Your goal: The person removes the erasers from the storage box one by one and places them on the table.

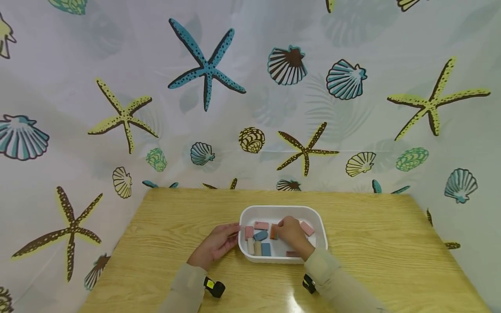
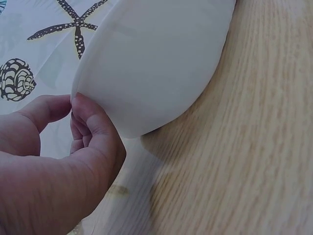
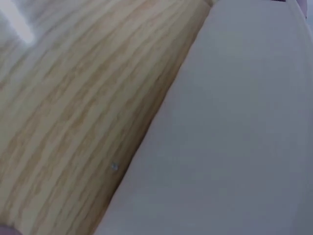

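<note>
A white plastic tray [image 1: 270,260] stands on the table with several small eraser-like blocks in it. My left hand [image 1: 217,244] holds its left end; in the left wrist view the thumb and index finger pinch the rim of the tray [image 2: 161,63]. Over the tray's inside, my right hand [image 1: 293,234] pinches an orange-and-blue eraser [image 1: 272,231], partly hidden by the fingertips. Left of it lie a pink eraser [image 1: 261,225] and a blue eraser [image 1: 260,235]. In the right wrist view the tray's outer wall [image 3: 220,122] fills the right side, and the fingers' grip is hidden.
Another pink eraser [image 1: 307,228] lies at the tray's right. A beige block [image 1: 257,248] and a blue block [image 1: 266,249] stand along its front left, and a brownish block [image 1: 292,254] is partly covered by the right hand. Behind the wooden table [image 1: 188,208] hangs a patterned cloth [image 1: 250,104].
</note>
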Available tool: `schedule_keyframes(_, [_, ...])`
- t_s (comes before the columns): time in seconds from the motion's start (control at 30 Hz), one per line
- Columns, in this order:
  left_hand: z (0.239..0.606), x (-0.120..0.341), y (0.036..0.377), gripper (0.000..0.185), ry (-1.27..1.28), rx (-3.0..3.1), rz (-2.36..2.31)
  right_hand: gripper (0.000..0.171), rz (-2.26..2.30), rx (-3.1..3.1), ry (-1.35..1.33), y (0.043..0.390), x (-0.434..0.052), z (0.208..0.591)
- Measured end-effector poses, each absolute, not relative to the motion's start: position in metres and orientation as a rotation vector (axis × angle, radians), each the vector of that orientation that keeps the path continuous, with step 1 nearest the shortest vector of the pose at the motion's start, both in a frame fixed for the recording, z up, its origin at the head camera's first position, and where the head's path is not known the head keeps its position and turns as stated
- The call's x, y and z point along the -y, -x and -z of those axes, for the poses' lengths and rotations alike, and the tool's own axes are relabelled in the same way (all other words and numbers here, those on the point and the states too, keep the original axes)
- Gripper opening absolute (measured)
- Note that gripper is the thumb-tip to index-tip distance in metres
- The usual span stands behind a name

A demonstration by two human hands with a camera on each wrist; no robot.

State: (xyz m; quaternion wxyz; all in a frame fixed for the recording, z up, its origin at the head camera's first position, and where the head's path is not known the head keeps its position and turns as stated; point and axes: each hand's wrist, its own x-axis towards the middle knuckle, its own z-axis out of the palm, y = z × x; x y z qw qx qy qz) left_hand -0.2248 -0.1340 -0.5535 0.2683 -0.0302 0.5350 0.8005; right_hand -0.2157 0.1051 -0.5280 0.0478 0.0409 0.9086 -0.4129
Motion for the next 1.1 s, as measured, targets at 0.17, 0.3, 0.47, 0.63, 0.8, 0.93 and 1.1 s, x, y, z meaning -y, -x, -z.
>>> schedule_keyframes(0.17, [0.555, 0.134, 0.225, 0.042, 0.083, -1.448, -2.152, 0.025, 1.232, -2.795, -0.115, 0.217, -0.097, 0.533])
schedule_keyframes(0.3, [0.556, 0.133, 0.226, 0.044, 0.066, -1.442, -2.155, 0.023, 1.214, -2.801, -0.119, 0.217, -0.093, 0.535])
schedule_keyframes(0.47, [0.556, 0.132, 0.226, 0.045, 0.072, -1.440, -2.156, 0.019, 1.240, -2.789, -0.118, 0.216, -0.091, 0.533])
schedule_keyframes(0.63, [0.553, 0.133, 0.225, 0.043, 0.089, -1.446, -2.150, 0.027, 1.279, -2.788, -0.075, 0.215, -0.093, 0.532])
schedule_keyframes(0.8, [0.551, 0.133, 0.223, 0.044, 0.071, -1.441, -2.145, 0.027, 1.338, -2.727, -0.066, 0.210, -0.098, 0.526])
schedule_keyframes(0.93, [0.549, 0.133, 0.221, 0.044, 0.071, -1.432, -2.138, 0.022, 1.339, -2.696, -0.110, 0.206, -0.103, 0.517])
schedule_keyframes(1.1, [0.548, 0.133, 0.221, 0.043, 0.083, -1.422, -2.147, 0.024, 1.321, -2.753, -0.076, 0.201, -0.112, 0.501])
